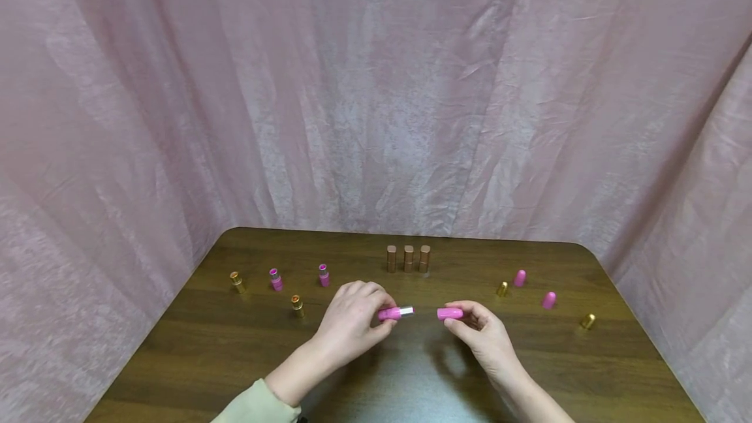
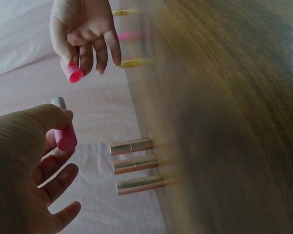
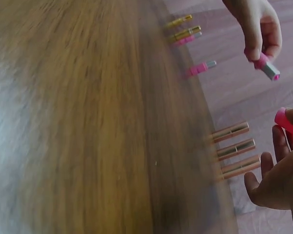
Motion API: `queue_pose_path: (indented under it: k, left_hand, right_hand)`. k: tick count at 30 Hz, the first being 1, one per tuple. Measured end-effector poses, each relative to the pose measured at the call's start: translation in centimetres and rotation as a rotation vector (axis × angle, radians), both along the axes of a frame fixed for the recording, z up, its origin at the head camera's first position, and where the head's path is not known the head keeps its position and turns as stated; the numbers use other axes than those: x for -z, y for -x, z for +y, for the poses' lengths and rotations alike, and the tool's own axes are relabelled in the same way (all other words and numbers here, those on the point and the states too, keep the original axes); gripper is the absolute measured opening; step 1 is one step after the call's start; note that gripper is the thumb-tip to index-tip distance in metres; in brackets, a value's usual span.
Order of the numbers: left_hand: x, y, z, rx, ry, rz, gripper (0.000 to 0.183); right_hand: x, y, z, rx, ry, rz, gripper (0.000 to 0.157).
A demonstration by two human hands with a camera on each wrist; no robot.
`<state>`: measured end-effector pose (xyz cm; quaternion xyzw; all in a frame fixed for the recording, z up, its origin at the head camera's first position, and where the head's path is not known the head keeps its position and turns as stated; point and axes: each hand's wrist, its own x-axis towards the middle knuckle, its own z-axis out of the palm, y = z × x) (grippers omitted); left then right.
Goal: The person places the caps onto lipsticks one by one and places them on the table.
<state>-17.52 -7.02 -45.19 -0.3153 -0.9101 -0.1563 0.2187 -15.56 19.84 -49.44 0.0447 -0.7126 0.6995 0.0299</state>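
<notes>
My left hand [image 1: 354,318] pinches a pink lipstick tube [image 1: 390,314] by its base, its silver collar pointing right. Across a short gap, my right hand [image 1: 483,337] pinches a pink lipstick cap [image 1: 450,313] between thumb and fingers. The open end of the cap [image 2: 76,76] shows in the left wrist view. Inside the collar of the lipstick tube [image 3: 269,69], a bit of pink shows in the right wrist view. Both pieces are held above the table, lying roughly sideways and apart from each other.
Three rose-gold lipsticks [image 1: 408,259] stand in a row behind the hands. Uncapped pink [image 1: 324,275] and gold tubes [image 1: 297,306] stand at left. Pink caps [image 1: 549,300] and gold caps [image 1: 588,321] stand at right on the wooden table [image 1: 194,351]. A pink curtain [image 1: 376,96] hangs behind.
</notes>
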Motion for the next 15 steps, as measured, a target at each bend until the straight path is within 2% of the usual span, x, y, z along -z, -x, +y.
queue_pose_path:
  k: [8, 15]
  left_hand:
    - [-0.1, 0.2, 1.0, 0.033, 0.011, 0.025, 0.018]
    - [0.2, 0.2, 1.4, 0.046, 0.02, 0.018, 0.017]
  right_hand:
    - [-0.1, 0.1, -1.1, -0.094, 0.069, 0.025, 0.036]
    - [0.1, 0.0, -1.6, -0.138, 0.119, 0.012, 0.041]
